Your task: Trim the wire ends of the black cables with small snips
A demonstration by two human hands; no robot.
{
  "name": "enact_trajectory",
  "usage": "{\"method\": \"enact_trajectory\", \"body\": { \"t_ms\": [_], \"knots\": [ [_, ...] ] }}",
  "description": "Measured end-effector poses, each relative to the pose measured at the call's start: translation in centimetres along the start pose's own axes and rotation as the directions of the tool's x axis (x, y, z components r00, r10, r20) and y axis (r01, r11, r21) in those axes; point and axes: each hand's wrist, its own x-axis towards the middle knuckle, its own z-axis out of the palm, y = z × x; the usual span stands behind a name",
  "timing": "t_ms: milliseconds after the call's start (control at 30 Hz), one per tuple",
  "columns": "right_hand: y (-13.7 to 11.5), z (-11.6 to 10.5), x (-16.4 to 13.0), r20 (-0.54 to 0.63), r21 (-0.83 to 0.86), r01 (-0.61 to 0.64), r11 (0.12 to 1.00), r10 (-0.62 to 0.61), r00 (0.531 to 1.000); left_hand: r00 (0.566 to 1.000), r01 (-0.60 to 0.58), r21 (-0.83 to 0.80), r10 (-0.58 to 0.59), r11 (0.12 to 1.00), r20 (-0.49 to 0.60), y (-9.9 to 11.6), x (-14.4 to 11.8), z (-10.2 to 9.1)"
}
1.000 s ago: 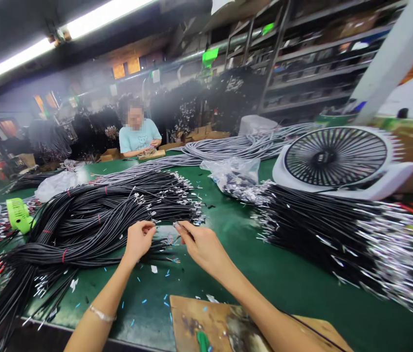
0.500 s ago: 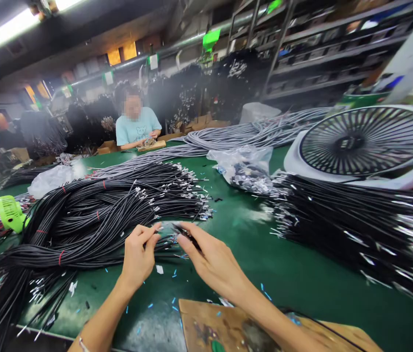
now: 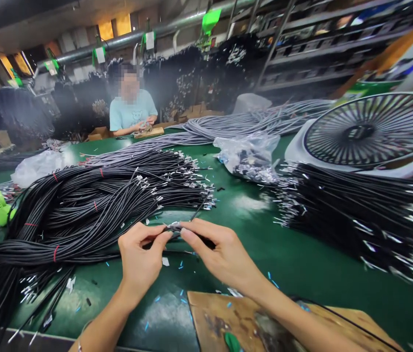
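Observation:
My left hand [image 3: 142, 252] is closed in a pinch around a thin black cable, whose pale end [image 3: 174, 226] shows between the fingertips. Close against it, my right hand [image 3: 224, 247] is also closed, its thumb and forefinger at that end. Something dark lies in the right hand, mostly hidden by the fingers; its kind I cannot make out. A slim dark piece [image 3: 199, 208] sticks up behind the right fingers. Just beyond both hands lies a large heap of black cables [image 3: 92, 205] with pale stripped ends and red ties.
A wooden board [image 3: 209, 313] lies in front of me on the green table [image 3: 243, 254]. More black cables [image 3: 338, 215] and a fan [image 3: 360, 132] are on the right. Behind are a plastic bag [image 3: 248, 151] and grey cables [image 3: 221, 124]. A co-worker [image 3: 133, 112] sits opposite.
My hands have come together, the right fingertips now meeting the left at the cable end. The slim dark piece now stands up behind the right hand. The view has shifted slightly.

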Motion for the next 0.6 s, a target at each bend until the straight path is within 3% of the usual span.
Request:
{"method": "enact_trajectory", "body": {
  "t_ms": [333, 433, 533, 600],
  "knots": [
    [0.2, 0.1, -0.6, -0.026, -0.055, -0.011, 0.998, 0.010, 1.000, 0.997, -0.068, 0.080, 0.070, 0.994, -0.027, -0.5, -0.5, 0.4],
    [0.4, 0.1, -0.8, -0.037, -0.060, -0.015, 0.998, 0.013, 0.999, 0.991, 0.013, 0.072, -0.023, 0.997, 0.132, -0.1, 0.0, -0.1],
    [0.5, 0.0, -0.8, -0.024, -0.039, -0.027, 0.999, 0.026, 0.999, 0.935, 0.136, -0.010, -0.125, 0.991, 0.331, 0.4, 0.8, -0.7],
    [0.6, -0.1, -0.6, -0.011, 0.001, -0.070, 0.998, 0.070, 0.997, 0.905, 0.228, -0.068, -0.186, 0.971, 0.382, 0.6, 0.9, -0.9]
  ]
}}
